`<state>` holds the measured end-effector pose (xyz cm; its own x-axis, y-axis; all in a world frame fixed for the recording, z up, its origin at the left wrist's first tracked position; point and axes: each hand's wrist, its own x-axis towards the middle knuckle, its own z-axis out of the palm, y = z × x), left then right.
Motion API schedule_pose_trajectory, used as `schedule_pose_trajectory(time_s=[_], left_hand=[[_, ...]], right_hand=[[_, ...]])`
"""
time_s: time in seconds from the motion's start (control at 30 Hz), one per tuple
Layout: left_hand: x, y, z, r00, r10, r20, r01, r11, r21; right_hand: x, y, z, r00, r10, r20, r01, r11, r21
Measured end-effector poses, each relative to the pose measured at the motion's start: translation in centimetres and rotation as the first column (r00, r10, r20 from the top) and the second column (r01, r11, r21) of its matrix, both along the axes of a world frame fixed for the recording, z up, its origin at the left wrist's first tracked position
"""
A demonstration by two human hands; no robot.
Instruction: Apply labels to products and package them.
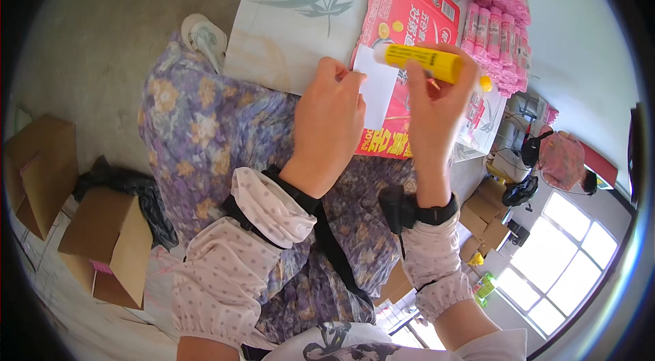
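Yellow glue stick hung over white paper
Right hand curled round the stick; left hand, nearly closed, held the paper's edge over a red sheet — a weak hold could have let it skid.

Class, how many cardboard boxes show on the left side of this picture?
2. The far-left box is by the picture's edge; the lower box sits down and right of it, beside black plastic. Others may be hidden behind.
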<state>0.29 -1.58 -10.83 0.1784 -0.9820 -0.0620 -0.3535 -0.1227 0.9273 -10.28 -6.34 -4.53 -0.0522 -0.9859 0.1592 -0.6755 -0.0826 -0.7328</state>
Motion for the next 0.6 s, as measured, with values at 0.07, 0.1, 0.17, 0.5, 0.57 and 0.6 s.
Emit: schedule_pose_trajectory(time_s=[0.07, 0.1, 0.17, 0.5, 0.57, 0.6], left_hand=[[-0.3, -0.1, 0.1, 1.0, 0.014, 0.012, -0.014, 1.0, -0.016], [-0.3, -0.1, 0.1, 1.0, 0.012, 0.014, -0.012, 1.0, -0.015], [-0.3, -0.1, 0.1, 1.0, 0.007, -0.017, -0.007, 1.0, -0.002], [0.1, 0.0, 0.4, 0.999, -0.015, -0.034, 0.016, 0.999, 0.043], [0.2, 0.0, 0.1, 1.0, -0.003, 0.031, 0.004, 1.0, -0.018], [0.1, 0.0, 0.1, 1.0, -0.008, 0.029, 0.008, 1.0, -0.021]], right_hand=[[1.0, 0.1, -0.4, 0.999, 0.036, -0.008, -0.036, 0.999, 0.025], [1.1, 0.2, -1.1, 0.997, 0.075, -0.009, -0.075, 0.997, 0.024], [1.2, 0.3, -1.4, 0.994, 0.113, -0.009, -0.112, 0.993, 0.024], [0.2, 0.0, -0.5, 0.98, -0.003, -0.199, 0.002, 1.0, -0.006], [1.3, -0.1, -0.7, 0.996, 0.075, -0.055, -0.075, 0.997, 0.002], [1.6, -0.3, -1.0, 0.996, 0.07, -0.057, -0.071, 0.998, 0.0]])
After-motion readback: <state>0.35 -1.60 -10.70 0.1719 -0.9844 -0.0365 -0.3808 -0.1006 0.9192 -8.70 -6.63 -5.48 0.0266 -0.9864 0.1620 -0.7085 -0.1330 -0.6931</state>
